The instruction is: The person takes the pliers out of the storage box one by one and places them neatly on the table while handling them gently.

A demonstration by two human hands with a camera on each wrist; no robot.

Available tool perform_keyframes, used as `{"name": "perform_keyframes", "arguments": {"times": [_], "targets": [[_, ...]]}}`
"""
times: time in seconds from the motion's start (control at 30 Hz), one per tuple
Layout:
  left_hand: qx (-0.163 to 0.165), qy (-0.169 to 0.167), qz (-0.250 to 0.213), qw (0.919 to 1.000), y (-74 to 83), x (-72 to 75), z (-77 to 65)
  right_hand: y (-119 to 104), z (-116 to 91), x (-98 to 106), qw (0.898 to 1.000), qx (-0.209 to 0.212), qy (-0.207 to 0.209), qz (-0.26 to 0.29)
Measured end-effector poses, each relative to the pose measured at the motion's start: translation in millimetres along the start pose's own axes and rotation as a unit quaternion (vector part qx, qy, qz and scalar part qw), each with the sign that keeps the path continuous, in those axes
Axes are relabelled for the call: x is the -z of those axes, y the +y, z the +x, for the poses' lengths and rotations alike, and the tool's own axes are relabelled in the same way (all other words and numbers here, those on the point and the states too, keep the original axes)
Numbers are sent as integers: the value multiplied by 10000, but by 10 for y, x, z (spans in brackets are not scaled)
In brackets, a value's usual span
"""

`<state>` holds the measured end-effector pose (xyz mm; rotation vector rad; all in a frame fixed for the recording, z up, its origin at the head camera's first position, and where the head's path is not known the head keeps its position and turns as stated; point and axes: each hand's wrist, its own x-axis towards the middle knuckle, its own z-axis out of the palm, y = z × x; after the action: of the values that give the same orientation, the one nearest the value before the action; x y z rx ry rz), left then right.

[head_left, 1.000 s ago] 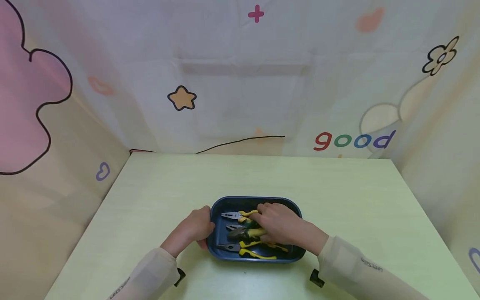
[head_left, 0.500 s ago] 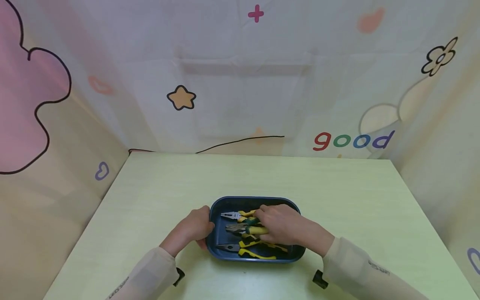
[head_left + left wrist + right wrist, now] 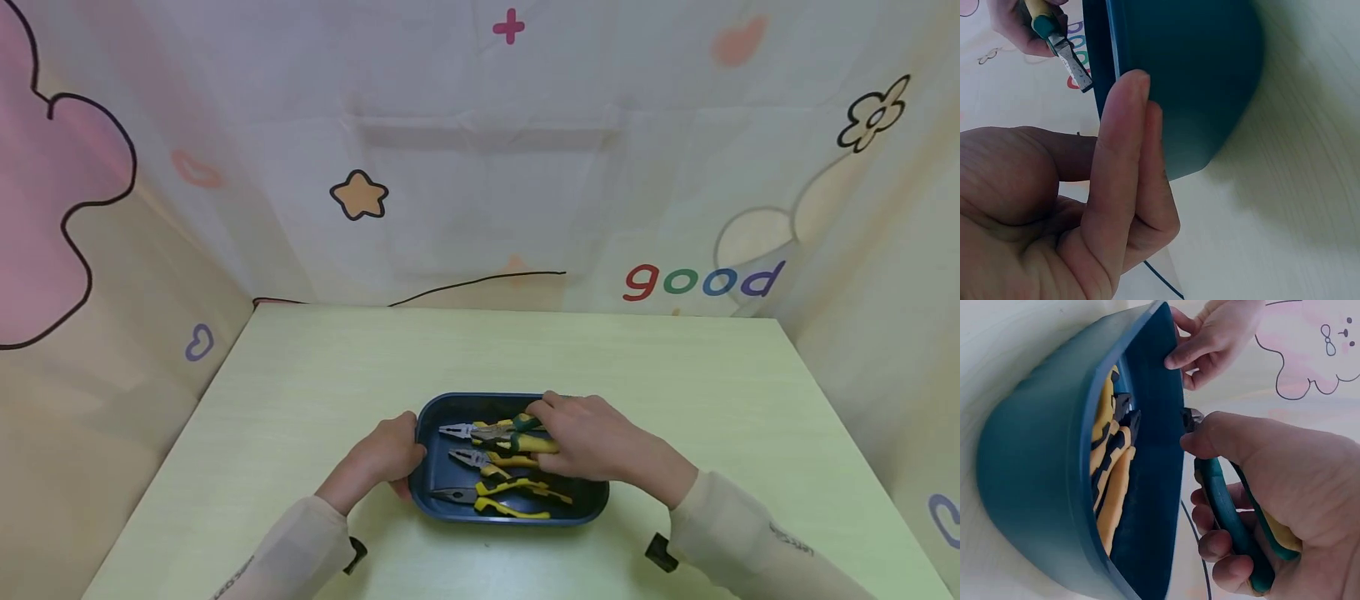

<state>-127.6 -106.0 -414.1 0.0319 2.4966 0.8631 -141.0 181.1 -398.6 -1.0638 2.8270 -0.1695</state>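
1. The blue tray (image 3: 517,522) sits on the table (image 3: 337,358), its end wall pinched between the left hand's (image 3: 384,454) thumb and fingers. If that pinch pulls or slips, the tray could skid or tip.
2. Inside, along the near side, lie the front pliers (image 3: 467,496), handles spread. A jolt to the tray could slide them into their neighbour.
3. The middle pliers (image 3: 476,459) lie behind, partly under the right hand (image 3: 596,442); a low knuckle might snag their handles.
4. That hand is clamped round the green-handled pliers (image 3: 525,442), raised above the rim. Gripped by the handles, they would probably drop nose first if the fingers slackened; squeezing unevenly might twist them.
5. Farthest in the tray, the back pliers (image 3: 456,431) are partly covered from overhead, so a careless lowering could knock them.
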Motion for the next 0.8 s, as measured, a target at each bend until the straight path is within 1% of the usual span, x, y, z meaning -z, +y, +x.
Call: {"name": "perform_keyframes", "arguments": {"times": [0.13, 0.4, 0.57, 0.8], "targets": [[3, 17, 45, 10000, 12, 9, -10, 47, -38, 39, 9999, -54, 130, -40], [-14, 8, -31, 10000, -1, -4, -11, 133, -135, 142, 9990, -337, 249, -144], [-10, 0, -17, 10000, -9, -8, -5, 201, -200, 204, 9979, -472, 413, -142], [-10, -21, -30, 10000, -13, -11, 1, 293, -319, 238, 9954, -681, 660, -124]]}}
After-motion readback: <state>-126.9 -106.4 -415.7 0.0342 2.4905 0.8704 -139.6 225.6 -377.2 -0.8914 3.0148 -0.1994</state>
